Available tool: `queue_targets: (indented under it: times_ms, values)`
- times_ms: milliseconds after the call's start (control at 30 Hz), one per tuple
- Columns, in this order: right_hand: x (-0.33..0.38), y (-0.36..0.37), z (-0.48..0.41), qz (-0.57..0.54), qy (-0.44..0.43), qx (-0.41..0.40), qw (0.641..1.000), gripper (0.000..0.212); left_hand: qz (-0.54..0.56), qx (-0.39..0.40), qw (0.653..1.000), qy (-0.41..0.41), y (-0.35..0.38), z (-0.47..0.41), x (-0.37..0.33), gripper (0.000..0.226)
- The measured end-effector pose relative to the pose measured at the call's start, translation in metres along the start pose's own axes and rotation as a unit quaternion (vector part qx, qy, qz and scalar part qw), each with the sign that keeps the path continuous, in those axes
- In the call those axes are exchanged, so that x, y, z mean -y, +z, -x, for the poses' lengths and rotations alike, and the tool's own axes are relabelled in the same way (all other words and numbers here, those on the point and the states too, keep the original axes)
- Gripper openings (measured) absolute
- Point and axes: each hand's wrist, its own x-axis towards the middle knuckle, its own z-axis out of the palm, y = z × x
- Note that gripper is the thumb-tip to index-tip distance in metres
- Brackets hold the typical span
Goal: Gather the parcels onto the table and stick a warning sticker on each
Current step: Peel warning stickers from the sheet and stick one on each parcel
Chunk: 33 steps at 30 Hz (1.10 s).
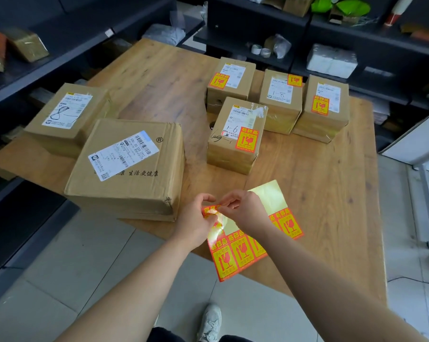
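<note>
Several cardboard parcels stand on the wooden table (319,183). Those at the back right and the middle one (235,137) each carry an orange and yellow warning sticker (246,139). The big parcel (127,169) near the front left and the one behind it (68,117) show only white shipping labels. At the table's near edge lies a sticker sheet (248,243), partly bare yellow backing. My left hand (198,220) grips the sheet's upper left corner. My right hand (245,208) pinches the edge of a sticker (212,209) at that corner.
Dark shelving (332,33) with bags, tape rolls and boxes runs along the back and the left side. A white unit (420,144) stands at the right. Grey tiled floor (85,255) lies at the front left; my shoe (211,322) shows below.
</note>
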Motion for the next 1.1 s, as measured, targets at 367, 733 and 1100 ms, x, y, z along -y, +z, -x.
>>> queue_targets:
  times_ms: [367, 733, 1100]
  values:
    - [-0.004, 0.000, -0.002, -0.012, 0.006, -0.008, 1.000, 0.010, 0.018, 0.006, 1.000, -0.009, -0.002, 0.000, -0.002, 0.034]
    - [-0.004, -0.004, -0.001, -0.021, -0.002, 0.001, 1.000, 0.009, 0.007, 0.002, 1.000, 0.005, 0.000, -0.002, -0.003, 0.038]
    - [-0.009, -0.011, 0.006, 0.023, 0.006, 0.072, 0.997, 0.010, -0.072, 0.054, 0.994, 0.059, 0.001, -0.002, 0.007, 0.026]
